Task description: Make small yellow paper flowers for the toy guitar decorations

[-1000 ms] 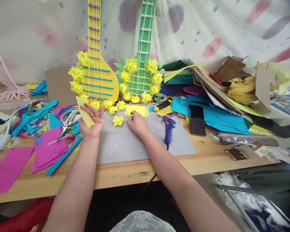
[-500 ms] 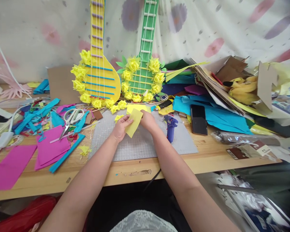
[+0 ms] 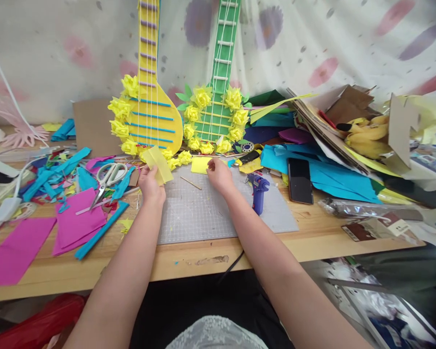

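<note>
My left hand [image 3: 151,184] is closed on a piece of yellow crepe paper [image 3: 158,164], held up over the left part of the grey cutting mat [image 3: 192,218]. My right hand [image 3: 220,175] is over the middle of the mat with its fingers curled together; what they hold, if anything, is hidden. Just behind its fingertips lies a flat yellow paper piece [image 3: 199,165]. A thin wooden stick [image 3: 191,182] rests on the mat between the hands. To the right of my right hand is a blue glue gun [image 3: 258,191].
Yellow [image 3: 156,116] and green [image 3: 218,116] paper guitars trimmed with yellow flowers stand at the back. Scissors [image 3: 109,177] and magenta paper [image 3: 82,215] are on the left. A phone [image 3: 300,180], blue paper [image 3: 334,169] and piled cardboard [image 3: 399,126] occupy the right.
My left hand has moved left with the yellow crepe paper, away from my right hand. My right hand has let go of that paper. The stick on the mat now shows.
</note>
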Demonstrator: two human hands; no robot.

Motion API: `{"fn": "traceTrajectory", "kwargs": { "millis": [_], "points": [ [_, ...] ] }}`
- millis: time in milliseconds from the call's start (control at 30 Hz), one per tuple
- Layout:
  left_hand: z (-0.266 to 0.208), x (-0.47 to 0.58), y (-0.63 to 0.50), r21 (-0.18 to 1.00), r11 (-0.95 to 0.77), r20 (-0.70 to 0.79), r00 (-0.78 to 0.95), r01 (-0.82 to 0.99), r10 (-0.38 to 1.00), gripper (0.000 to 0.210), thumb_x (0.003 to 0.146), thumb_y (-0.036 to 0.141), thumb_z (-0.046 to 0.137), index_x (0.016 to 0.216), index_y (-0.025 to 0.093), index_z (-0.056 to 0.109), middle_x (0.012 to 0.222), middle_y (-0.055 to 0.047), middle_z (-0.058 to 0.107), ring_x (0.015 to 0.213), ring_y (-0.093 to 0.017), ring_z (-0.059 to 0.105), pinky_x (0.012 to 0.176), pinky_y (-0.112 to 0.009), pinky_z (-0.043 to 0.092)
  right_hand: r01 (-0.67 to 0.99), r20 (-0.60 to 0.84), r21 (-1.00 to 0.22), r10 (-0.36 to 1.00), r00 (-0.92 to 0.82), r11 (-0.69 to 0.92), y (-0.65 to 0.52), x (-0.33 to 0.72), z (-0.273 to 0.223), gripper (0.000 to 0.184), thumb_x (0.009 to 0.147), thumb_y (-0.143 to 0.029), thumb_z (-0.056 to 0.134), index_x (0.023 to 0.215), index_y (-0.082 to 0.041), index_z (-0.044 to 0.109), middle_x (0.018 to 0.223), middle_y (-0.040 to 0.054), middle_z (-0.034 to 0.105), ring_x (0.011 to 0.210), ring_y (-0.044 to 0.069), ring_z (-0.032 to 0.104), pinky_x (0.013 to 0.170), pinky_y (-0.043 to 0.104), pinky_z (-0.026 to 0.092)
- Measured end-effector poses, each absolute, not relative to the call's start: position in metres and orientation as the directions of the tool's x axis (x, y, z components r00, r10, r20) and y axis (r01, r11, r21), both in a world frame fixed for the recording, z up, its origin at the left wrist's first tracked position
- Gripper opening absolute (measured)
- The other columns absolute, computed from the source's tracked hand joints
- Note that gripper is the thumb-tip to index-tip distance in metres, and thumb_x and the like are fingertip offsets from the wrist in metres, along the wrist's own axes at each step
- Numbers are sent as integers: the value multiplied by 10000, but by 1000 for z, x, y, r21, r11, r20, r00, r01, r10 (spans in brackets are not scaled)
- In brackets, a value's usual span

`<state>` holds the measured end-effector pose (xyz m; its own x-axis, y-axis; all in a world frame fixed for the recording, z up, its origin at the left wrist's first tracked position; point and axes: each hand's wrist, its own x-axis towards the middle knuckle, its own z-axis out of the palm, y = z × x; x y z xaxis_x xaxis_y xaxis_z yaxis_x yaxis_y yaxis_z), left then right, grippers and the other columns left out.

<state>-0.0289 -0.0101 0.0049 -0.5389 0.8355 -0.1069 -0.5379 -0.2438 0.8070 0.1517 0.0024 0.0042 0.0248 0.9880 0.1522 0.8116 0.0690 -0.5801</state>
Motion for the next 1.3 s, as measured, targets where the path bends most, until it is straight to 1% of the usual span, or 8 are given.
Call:
{"fn": "traceTrajectory", "kwargs": {
  "millis": [167,300,400,633,900,1167,1233,1300],
  "points": [
    [4,-31,-7,789,-192,-175,-513,-583,840,179,705,58,477,797,184,565,818,-14,666,723,-109,629,683,-226,499,912,176,-351,972,-157,211,12,153,-3,418,741,-233,511,1140,-114,478,1117,140,580,1033,242,513,855,325,388],
    [4,-30,-7,764,-137,-211,-445,-631,871,190,716,50,461,800,180,572,811,-16,668,747,-114,630,700,-226,495,958,189,-173,962,-197,230,10,152,-2,297,802,-213,438,1080,-139,510,1001,134,625,931,242,560,777,329,404],
    [6,-29,-9,749,-120,-212,-408,-651,888,195,717,50,471,817,173,584,813,-21,670,752,-115,631,710,-222,490,965,196,-114,958,-209,234,9,153,-1,253,835,-174,367,1023,-172,537,953,117,642,892,226,575,743,314,396],
    [12,-25,-13,741,-82,-209,-346,-666,915,238,717,42,471,868,162,610,777,-18,669,699,-113,624,689,-215,480,974,212,-152,968,-136,170,3,164,3,301,870,-219,310,1096,-210,508,955,93,655,856,219,599,668,286,389],
    [11,-22,-15,693,8,-245,-224,-721,943,209,718,49,479,844,150,611,732,-18,666,694,-119,628,698,-217,481,938,79,-165,952,-295,304,-22,176,6,309,875,-270,335,1127,-224,506,940,91,665,844,200,609,714,276,400],
    [16,-22,-17,638,-5,-278,-237,-770,931,248,777,121,426,934,117,618,834,-58,681,814,-134,636,747,-222,489,857,147,-505,989,-32,103,-11,180,2,290,833,-212,363,1097,-218,481,944,32,667,844,158,599,734,261,415],
    [16,-22,-17,637,-4,-280,-236,-771,930,260,785,138,425,956,106,619,868,-73,681,860,-138,632,756,-212,488,857,203,-503,979,-7,111,-11,181,3,299,837,-205,341,1110,-208,463,971,41,651,855,163,587,725,266,410],
    [16,-22,-17,641,-3,-273,-232,-767,934,274,783,141,426,976,102,617,882,-79,682,883,-142,630,755,-206,489,892,257,-419,964,-64,171,-13,182,5,298,838,-171,311,1078,-197,486,1024,59,625,899,172,566,732,271,398]
  ]
}}
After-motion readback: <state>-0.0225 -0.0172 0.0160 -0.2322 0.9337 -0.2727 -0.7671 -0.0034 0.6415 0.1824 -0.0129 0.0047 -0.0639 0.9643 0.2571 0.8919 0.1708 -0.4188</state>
